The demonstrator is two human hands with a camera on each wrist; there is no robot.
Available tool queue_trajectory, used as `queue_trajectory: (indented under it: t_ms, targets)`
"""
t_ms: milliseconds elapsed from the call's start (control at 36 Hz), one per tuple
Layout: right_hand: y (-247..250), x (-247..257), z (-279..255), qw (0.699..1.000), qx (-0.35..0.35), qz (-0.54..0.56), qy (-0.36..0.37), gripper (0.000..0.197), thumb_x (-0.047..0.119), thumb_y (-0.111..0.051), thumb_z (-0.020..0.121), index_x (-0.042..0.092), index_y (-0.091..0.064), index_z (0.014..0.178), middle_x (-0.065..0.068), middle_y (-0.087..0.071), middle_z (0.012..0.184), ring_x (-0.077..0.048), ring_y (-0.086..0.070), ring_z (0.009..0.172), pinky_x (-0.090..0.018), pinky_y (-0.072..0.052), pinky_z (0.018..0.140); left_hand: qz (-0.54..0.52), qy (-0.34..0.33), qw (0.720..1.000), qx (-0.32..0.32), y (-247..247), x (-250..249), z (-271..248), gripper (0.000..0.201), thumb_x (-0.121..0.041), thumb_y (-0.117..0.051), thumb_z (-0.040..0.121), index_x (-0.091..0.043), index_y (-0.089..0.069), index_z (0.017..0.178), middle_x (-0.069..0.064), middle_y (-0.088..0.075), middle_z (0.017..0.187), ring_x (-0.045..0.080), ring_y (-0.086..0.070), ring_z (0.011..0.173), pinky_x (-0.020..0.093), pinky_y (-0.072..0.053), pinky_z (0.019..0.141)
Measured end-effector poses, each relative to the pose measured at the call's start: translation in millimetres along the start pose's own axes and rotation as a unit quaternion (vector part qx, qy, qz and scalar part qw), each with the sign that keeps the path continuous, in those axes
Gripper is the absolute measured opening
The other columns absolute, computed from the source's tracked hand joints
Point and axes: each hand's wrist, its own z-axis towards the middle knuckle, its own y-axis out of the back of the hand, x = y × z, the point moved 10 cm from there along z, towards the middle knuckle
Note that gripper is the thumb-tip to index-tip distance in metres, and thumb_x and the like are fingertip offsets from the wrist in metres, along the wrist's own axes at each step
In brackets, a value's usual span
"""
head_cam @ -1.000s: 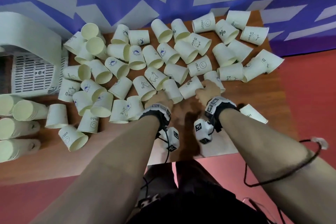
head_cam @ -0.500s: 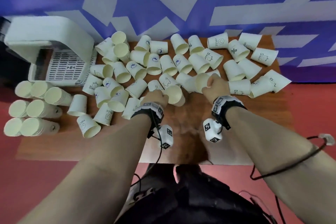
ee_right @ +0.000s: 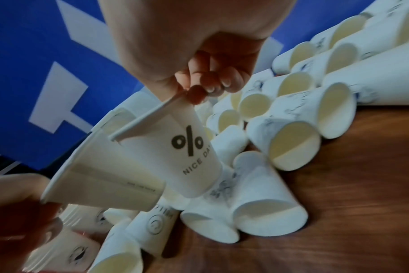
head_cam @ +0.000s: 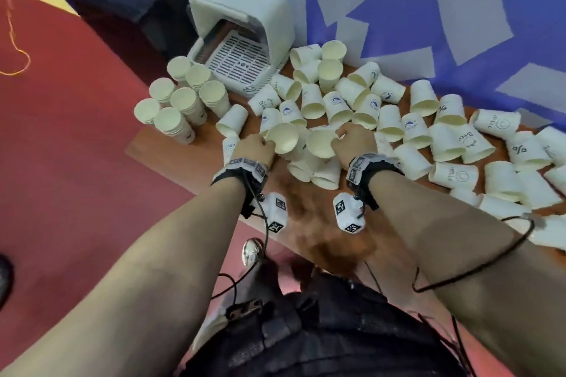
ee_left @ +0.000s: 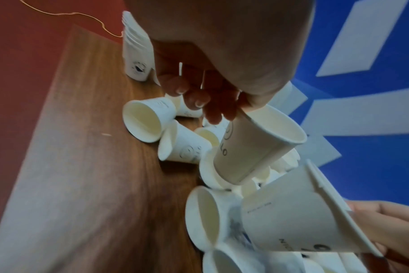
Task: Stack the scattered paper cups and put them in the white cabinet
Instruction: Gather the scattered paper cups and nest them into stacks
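Two cups in hand, one each. Left hand [head_cam: 255, 148] pinches the rim of a cup printed "HELLO" [ee_left: 254, 147], thumb and fingertips closed on its lip, the cup hanging clear of the table [head_cam: 171, 159]. Right hand [head_cam: 355, 144] pinches the rim of a cup marked "% NICE DAY" [ee_right: 187, 153] the same way, other fingers curled in. Both cups are lifted just above the heap and held near each other, mouths up toward me; not yet nested.

Progress, as I judge it: early to middling. Seven finished stacks [head_cam: 180, 104] stand upright in a cluster at the left end of the table, beside the white cabinet [head_cam: 245, 37]. None of them is inside it yet, as far as I can see; its slotted tray [head_cam: 235, 61] shows no cups. Dozens of loose cups [head_cam: 413, 131] lie on their sides across the middle and right of the table, many touching or overlapping.

Left to do: slip one held cup into the other, go on gathering the scatter into stacks, then move every stack into the cabinet. Rim pinches are light, so a cup could slip or dent if squeezed.
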Motion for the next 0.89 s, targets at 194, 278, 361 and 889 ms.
queue_trajectory:
  t_ms: [194, 278, 361, 889]
  targets:
    - [-53, 74, 14, 0.999, 0.018, -0.038, 0.031, 0.022, 0.023, -0.057, 0.089, 0.014, -0.068, 0.106, -0.011, -0.068, 0.11, -0.03, -0.061, 0.103, -0.028, -0.043, 0.076, -0.032, 0.059, 0.998, -0.005, 43, 80, 23, 0.031, -0.033, -0.049, 0.09, -0.007, -0.061, 0.079, 0.017, -0.063, 0.085, 0.033, -0.051, 0.073, 0.03, -0.033, 0.062]
    - [-74, 97, 18, 0.999, 0.014, -0.038, 0.018, 0.014, 0.023, -0.056, 0.091, 0.016, -0.066, 0.097, -0.009, -0.067, 0.108, -0.029, -0.061, 0.102, -0.026, -0.039, 0.074, -0.066, 0.07, 0.995, -0.005, 57, 108, 36, 0.033, -0.035, -0.047, 0.085, -0.006, -0.064, 0.079, 0.016, -0.069, 0.086, 0.035, -0.058, 0.074, 0.03, -0.038, 0.062]
    - [-93, 120, 23, 0.999, 0.009, -0.041, 0.009, 0.008, 0.024, -0.056, 0.09, 0.022, -0.064, 0.091, -0.008, -0.069, 0.104, -0.028, -0.062, 0.097, -0.026, -0.041, 0.072, -0.095, 0.076, 0.993, 0.009, 72, 130, 48, 0.033, -0.034, -0.047, 0.087, -0.006, -0.064, 0.083, 0.013, -0.067, 0.084, 0.035, -0.057, 0.076, 0.03, -0.04, 0.064]
    - [-148, 213, 62, 0.999, 0.016, -0.045, 0.023, 0.017, 0.02, -0.058, 0.088, 0.016, -0.069, 0.1, -0.008, -0.07, 0.093, -0.024, -0.062, 0.087, -0.025, -0.041, 0.07, -0.151, 0.156, 0.974, 0.065, 76, 218, 97, 0.022, -0.026, -0.052, 0.084, -0.01, -0.065, 0.093, 0.011, -0.065, 0.087, 0.032, -0.056, 0.075, 0.029, -0.039, 0.065]
